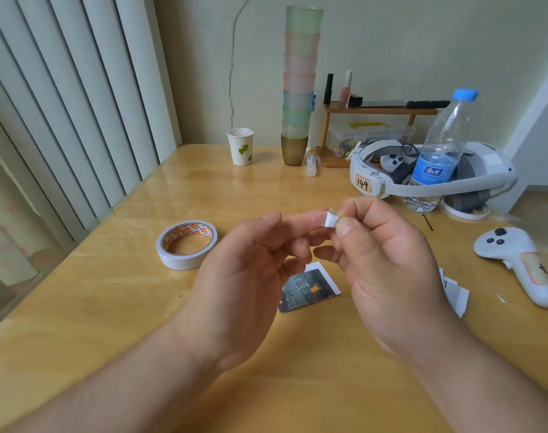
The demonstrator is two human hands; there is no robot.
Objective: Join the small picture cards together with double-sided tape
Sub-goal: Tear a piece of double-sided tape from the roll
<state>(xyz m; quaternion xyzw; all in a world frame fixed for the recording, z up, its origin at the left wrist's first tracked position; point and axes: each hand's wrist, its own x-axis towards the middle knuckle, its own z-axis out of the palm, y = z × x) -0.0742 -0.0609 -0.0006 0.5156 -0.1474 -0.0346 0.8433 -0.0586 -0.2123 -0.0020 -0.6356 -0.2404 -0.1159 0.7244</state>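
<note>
Both hands are raised above the wooden table [110, 307], meeting at a small white piece of tape [331, 219]. My right hand [388, 260] pinches it between thumb and forefinger. My left hand [244, 276] holds its other end with fingertips. Below the hands a small picture card [310, 289] lies face up on the table. More white cards [453, 292] lie to the right, partly hidden by my right hand. The roll of double-sided tape [187, 244] lies flat to the left of my hands.
At the back stand a paper cup [241, 146], a tall stack of plastic cups [299, 89], a small wooden shelf [379, 110], a headset [428, 170] and a water bottle [441, 151]. A white controller [519, 264] lies at the right. Vertical blinds [63, 104] line the left side.
</note>
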